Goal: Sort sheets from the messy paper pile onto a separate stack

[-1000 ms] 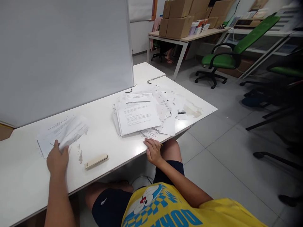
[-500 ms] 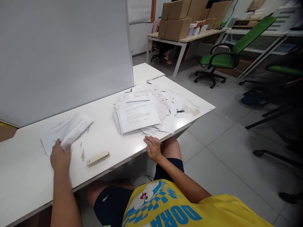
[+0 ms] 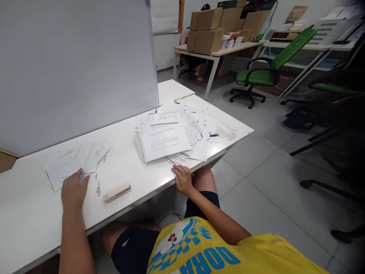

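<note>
While a probable stapler (image 3: 117, 192) lies between, left hand (image 3: 73, 188) by papers (image 3: 76, 161) and right hand (image 3: 184, 180) rest unclenched.

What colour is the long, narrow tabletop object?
The long, narrow tabletop object is beige; head view.

The left hand (image 3: 73, 190) lies back-up toward eight o'clock, thumb (image 3: 84, 181) parted from fingers (image 3: 77, 176) pointing to one; its forearm (image 3: 74, 236) rises nearly upright. The right hand (image 3: 183, 179) rests at six, fingers together, aimed toward ten, the right forearm (image 3: 218, 213) slanting in from five.
</note>
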`<state>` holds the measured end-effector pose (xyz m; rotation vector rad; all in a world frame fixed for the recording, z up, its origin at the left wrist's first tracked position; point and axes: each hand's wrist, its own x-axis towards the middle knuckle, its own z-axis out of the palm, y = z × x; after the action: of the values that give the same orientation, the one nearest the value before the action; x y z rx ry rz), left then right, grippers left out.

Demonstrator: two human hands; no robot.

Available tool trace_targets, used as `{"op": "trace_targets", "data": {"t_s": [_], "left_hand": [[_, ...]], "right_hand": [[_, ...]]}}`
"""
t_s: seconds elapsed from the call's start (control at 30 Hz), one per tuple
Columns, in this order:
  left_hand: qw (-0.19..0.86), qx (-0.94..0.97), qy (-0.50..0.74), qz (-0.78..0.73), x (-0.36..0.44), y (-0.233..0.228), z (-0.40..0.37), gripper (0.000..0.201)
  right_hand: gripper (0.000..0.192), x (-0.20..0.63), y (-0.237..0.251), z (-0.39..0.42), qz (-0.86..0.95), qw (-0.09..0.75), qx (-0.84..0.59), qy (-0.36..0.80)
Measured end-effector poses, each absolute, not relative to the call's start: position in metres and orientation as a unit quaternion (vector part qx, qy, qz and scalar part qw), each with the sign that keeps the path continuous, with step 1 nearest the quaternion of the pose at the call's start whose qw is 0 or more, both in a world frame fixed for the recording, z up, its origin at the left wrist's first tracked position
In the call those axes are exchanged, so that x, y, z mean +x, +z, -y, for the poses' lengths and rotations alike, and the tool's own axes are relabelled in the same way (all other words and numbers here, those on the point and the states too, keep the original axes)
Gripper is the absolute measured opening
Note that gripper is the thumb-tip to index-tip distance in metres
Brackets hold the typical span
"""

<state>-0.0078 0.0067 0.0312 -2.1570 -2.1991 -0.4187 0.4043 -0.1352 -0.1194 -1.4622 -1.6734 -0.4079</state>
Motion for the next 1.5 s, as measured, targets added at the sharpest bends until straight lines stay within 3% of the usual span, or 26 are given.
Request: {"op": "trace_targets", "data": {"t_s": [0.13, 0.23, 0.63, 0.83, 0.93, 1.13, 1.5], "left_hand": [[-0.025, -0.687, -0.115, 0.717, -0.011, 0.027, -0.012, 0.080], [-0.039, -0.679, -0.105, 0.725, -0.012, 0.027, -0.013, 0.070], [0.151, -0.690, -0.173, 0.686, -0.024, 0.007, -0.018, 0.052], [0.219, -0.682, -0.262, 0.647, -0.039, -0.006, -0.031, 0.071], [0.229, -0.688, -0.336, 0.601, -0.040, -0.005, -0.029, 0.069], [0.179, -0.674, -0.428, 0.575, -0.013, 0.002, 0.009, 0.057], [-0.013, -0.597, -0.430, 0.677, 0.015, 0.002, 0.063, 0.034]], "right_hand": [[0.042, 0.404, -0.122, 0.135, 0.667, 0.425, -0.589, -0.164], [0.042, 0.403, -0.120, 0.135, 0.665, 0.434, -0.583, -0.174], [0.042, 0.404, -0.121, 0.134, 0.669, 0.434, -0.576, -0.181], [0.042, 0.405, -0.125, 0.134, 0.667, 0.435, -0.583, -0.163], [0.042, 0.405, -0.121, 0.134, 0.666, 0.439, -0.582, -0.157], [0.041, 0.402, -0.105, 0.139, 0.662, 0.472, -0.563, -0.145], [0.037, 0.348, -0.057, 0.169, 0.714, 0.527, -0.460, 0.017]]}}
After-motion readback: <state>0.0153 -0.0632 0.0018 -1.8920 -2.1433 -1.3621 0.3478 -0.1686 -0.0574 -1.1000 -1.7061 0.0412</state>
